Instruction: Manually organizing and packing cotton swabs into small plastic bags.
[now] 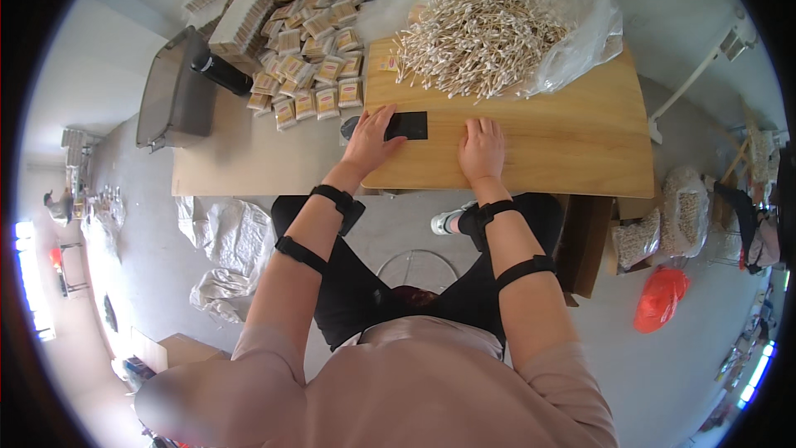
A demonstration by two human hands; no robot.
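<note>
My left hand [373, 139] rests at the left edge of the wooden board, its fingers stretched across a flat black rectangular piece [410, 125] and its thumb apart. Part of the black piece is hidden under that hand. A dark rounded thing [349, 127] shows just left of the fingers. On the bare wood to the right, my right hand [482, 149] sits with its fingers curled and close together; whether anything is inside cannot be seen. Beyond both hands, a big heap of cotton swabs [485, 37] lies loose on clear plastic sheeting [580, 41].
Many small packs of swabs [303, 75] are piled at the back left, beside a grey plastic bin [170, 95] and a black bottle [222, 73]. The wooden board [564, 141] lies on the table. White sacks [236, 236] and a red bag [661, 299] lie on the floor.
</note>
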